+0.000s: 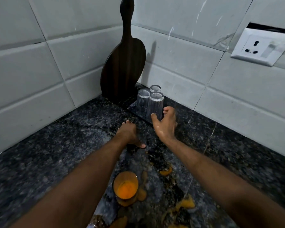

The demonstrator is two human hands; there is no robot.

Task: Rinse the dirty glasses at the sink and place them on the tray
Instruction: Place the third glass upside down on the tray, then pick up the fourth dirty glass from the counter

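Observation:
Three clear ribbed glasses stand upside down on a dark tray in the counter's corner. My right hand is wet and grips the nearest of them, the front glass, thumb on its left side and fingers on its right. The other two glasses stand just behind it and to its left. My left hand rests palm down on the counter beside the tray, holding nothing. Close to me stands a dirty glass with orange liquid in its bottom.
A dark wooden cutting board leans upright in the corner behind the tray. Orange spills lie on the speckled black counter around the dirty glass. A white wall socket sits on the right tiled wall.

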